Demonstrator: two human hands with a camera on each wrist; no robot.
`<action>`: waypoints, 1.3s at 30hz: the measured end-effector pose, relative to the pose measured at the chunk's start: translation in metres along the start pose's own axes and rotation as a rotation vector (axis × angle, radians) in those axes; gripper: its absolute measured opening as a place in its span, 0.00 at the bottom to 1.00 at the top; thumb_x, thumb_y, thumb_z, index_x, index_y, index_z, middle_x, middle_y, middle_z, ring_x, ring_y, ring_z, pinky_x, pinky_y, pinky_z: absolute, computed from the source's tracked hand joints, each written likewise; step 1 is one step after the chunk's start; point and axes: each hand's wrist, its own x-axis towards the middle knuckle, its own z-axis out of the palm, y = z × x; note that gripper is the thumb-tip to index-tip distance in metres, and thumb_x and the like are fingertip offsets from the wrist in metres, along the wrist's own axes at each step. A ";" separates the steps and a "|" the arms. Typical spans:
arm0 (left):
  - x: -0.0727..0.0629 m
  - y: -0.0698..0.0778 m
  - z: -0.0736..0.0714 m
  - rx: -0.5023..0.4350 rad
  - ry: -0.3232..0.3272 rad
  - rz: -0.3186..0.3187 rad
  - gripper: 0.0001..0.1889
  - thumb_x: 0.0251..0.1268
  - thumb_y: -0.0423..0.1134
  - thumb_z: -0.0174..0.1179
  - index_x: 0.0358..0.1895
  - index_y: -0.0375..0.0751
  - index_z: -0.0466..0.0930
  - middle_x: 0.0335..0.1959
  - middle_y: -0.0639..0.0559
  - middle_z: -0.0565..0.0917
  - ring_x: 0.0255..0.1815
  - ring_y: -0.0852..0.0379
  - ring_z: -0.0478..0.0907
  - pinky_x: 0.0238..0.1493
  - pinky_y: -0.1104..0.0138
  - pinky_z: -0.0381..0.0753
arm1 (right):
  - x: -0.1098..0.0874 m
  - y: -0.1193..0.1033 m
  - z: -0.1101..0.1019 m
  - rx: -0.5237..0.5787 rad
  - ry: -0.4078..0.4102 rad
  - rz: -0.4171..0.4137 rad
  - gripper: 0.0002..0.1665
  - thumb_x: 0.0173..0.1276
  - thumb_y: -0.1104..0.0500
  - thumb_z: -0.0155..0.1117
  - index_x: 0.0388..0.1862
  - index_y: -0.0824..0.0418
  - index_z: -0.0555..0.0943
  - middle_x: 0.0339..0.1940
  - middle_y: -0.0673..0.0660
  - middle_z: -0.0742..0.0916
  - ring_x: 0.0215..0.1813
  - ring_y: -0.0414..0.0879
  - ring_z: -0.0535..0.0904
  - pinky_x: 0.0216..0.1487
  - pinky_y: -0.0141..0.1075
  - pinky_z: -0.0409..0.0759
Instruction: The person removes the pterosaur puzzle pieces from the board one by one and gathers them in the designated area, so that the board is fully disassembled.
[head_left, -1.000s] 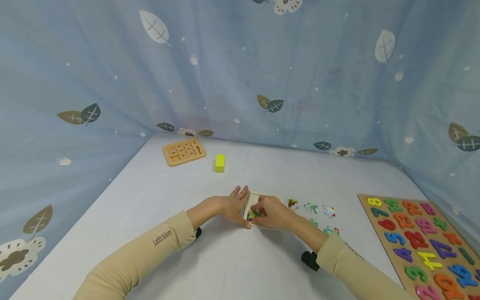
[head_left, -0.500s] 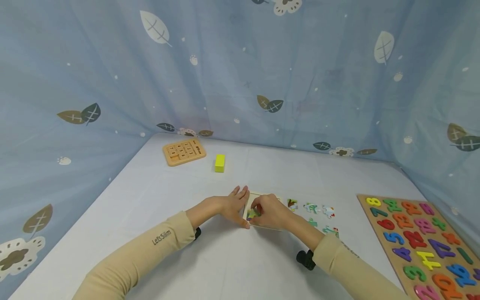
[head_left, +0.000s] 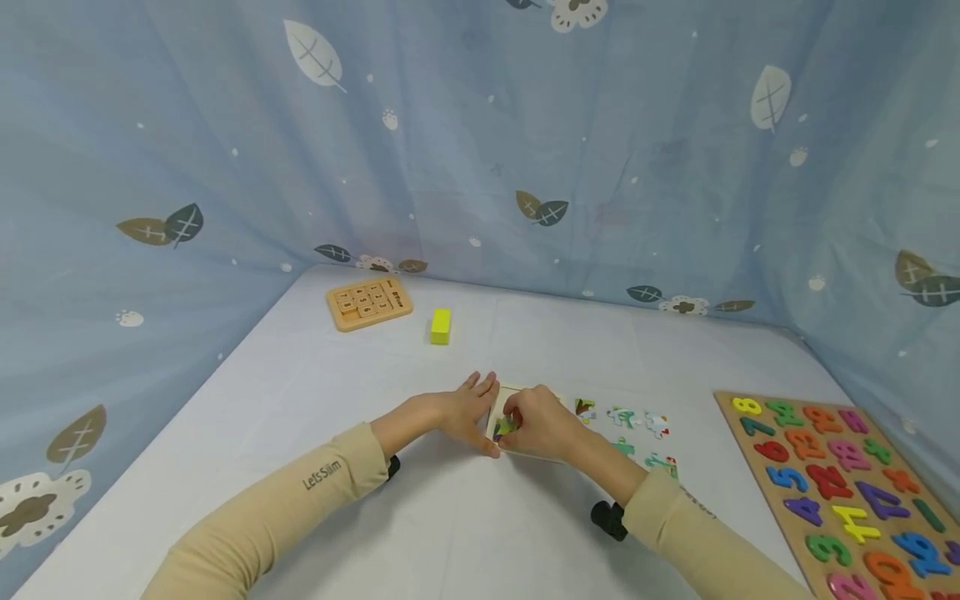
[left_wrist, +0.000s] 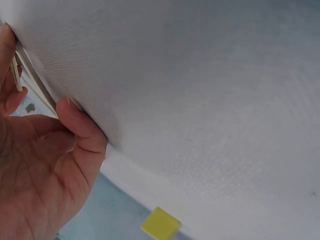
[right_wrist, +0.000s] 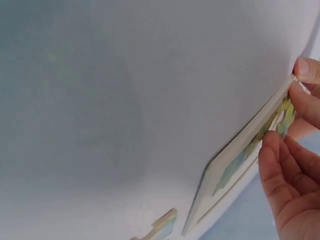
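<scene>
A shallow wooden puzzle tray (head_left: pixel 513 388) lies on the white table, partly covered by my hands. My left hand (head_left: pixel 467 417) rests along its left edge, fingers spread, the thumb at the near corner. Over the tray, my right hand (head_left: pixel 546 423) pinches a green puzzle piece (right_wrist: pixel 286 119) between thumb and fingers near the tray's left side. The right wrist view shows more printed picture (right_wrist: pixel 235 170) inside the tray. Whether the pinched piece lies flat in its place I cannot tell. To the right of the tray lie several loose jigsaw pieces (head_left: pixel 622 417).
A yellow block (head_left: pixel 440 327) and a wooden sliding number puzzle (head_left: pixel 369 305) stand farther back on the left. A board of coloured numbers (head_left: pixel 832 475) covers the table's right side. Patterned blue cloth (head_left: pixel 480 150) hangs behind.
The right hand has shifted very slightly, its fingers still at the green piece near the tray's left side. The left hand stays at the tray's edge.
</scene>
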 end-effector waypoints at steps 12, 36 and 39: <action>0.003 0.001 0.001 0.000 0.001 0.025 0.57 0.57 0.60 0.64 0.77 0.34 0.37 0.79 0.43 0.36 0.79 0.41 0.29 0.77 0.52 0.45 | -0.004 0.006 -0.005 -0.050 0.033 -0.129 0.12 0.53 0.60 0.75 0.29 0.69 0.86 0.11 0.49 0.79 0.15 0.30 0.63 0.19 0.22 0.64; 0.001 -0.001 0.001 -0.017 0.007 0.005 0.57 0.57 0.60 0.65 0.77 0.33 0.38 0.79 0.42 0.36 0.80 0.42 0.29 0.77 0.52 0.44 | -0.054 0.034 -0.033 -0.019 0.015 -0.039 0.13 0.55 0.61 0.73 0.38 0.67 0.86 0.23 0.50 0.80 0.26 0.38 0.71 0.26 0.25 0.71; 0.001 0.000 0.001 -0.022 0.013 0.014 0.57 0.57 0.59 0.65 0.76 0.32 0.38 0.79 0.41 0.36 0.80 0.42 0.30 0.78 0.52 0.44 | -0.062 0.038 -0.034 -0.022 0.013 -0.037 0.14 0.54 0.61 0.73 0.38 0.68 0.86 0.24 0.50 0.81 0.26 0.37 0.71 0.26 0.25 0.71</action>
